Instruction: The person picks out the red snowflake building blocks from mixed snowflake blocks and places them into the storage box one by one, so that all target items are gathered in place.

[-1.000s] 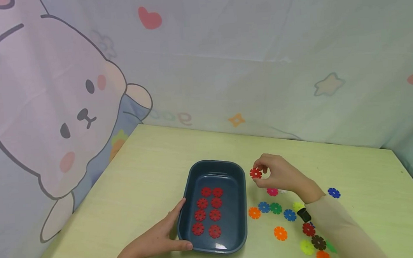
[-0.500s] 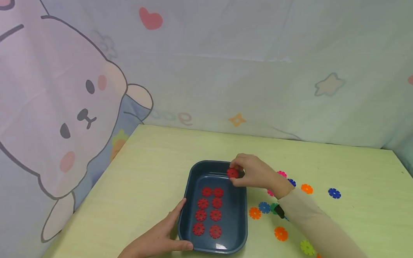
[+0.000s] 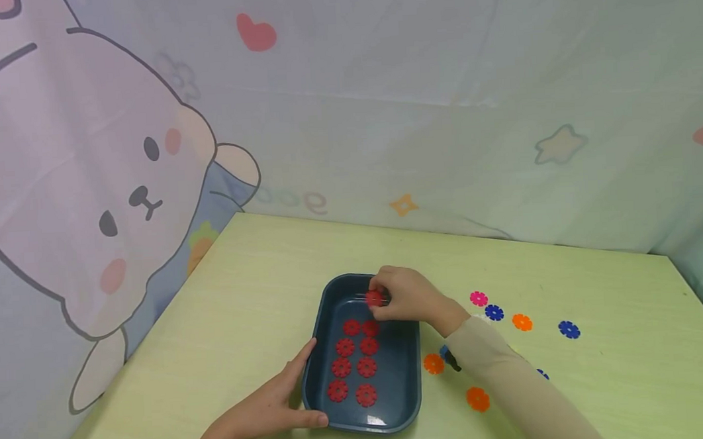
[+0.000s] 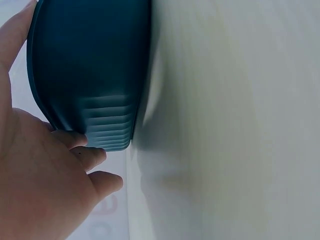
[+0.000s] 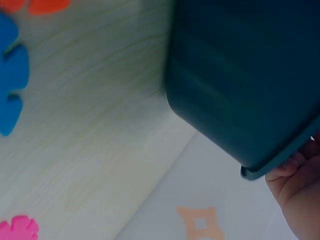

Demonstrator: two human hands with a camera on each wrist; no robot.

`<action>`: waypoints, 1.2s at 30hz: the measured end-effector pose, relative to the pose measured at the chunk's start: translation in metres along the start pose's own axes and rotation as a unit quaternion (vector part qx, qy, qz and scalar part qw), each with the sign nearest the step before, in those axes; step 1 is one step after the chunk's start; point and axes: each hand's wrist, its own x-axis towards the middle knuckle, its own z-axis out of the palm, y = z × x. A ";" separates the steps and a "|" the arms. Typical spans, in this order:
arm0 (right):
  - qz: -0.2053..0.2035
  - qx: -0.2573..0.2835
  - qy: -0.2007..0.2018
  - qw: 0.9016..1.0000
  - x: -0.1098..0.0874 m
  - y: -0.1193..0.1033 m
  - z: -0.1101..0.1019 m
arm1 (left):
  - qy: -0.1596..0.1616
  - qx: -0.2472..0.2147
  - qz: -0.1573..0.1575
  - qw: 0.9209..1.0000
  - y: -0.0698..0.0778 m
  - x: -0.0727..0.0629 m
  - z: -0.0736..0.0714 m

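Note:
A dark blue rectangular tray [image 3: 395,370] lies on the table with several red snowflake discs [image 3: 367,366] in two columns on its floor. At its near left corner my left hand [image 3: 271,403] holds it, thumb at the near rim and fingers along the left side. The left wrist view shows those fingers [image 4: 92,157] against the tray's ribbed outer wall. Over the tray's far right part, my right hand [image 3: 412,296] pinches another red snowflake disc [image 3: 374,299] between thumb and fingers. In the right wrist view the tray wall [image 5: 240,90] hides that disc.
Right of the tray, loose discs lie scattered on the table: orange [image 3: 477,399], pink [image 3: 478,298], dark blue [image 3: 569,329] and others. The right sleeve [image 3: 509,377] covers part of them. A printed cloth [image 3: 382,112] hangs behind the table.
My right hand has carried the red snowflake disc leftward from beside the tray to above its inside. The left hand and the tray have stayed in place.

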 end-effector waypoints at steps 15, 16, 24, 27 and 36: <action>0.026 -0.047 -0.022 0.998 0.021 -0.011 0.020 | -0.005 -0.006 0.001 1.000 0.001 0.000 -0.001; 0.028 -0.055 -0.023 0.998 0.022 -0.012 0.021 | -0.006 -0.008 0.000 1.000 0.001 0.000 -0.001; 0.056 -0.086 -0.029 0.994 0.026 -0.018 0.031 | -0.009 -0.013 -0.007 1.000 0.001 0.000 0.000; 0.066 -0.087 -0.026 0.994 0.026 -0.018 0.035 | -0.009 -0.012 -0.010 1.000 0.002 0.000 0.001; 0.070 -0.090 -0.025 0.993 0.025 -0.018 0.040 | -0.007 -0.010 -0.009 1.000 0.003 0.000 0.001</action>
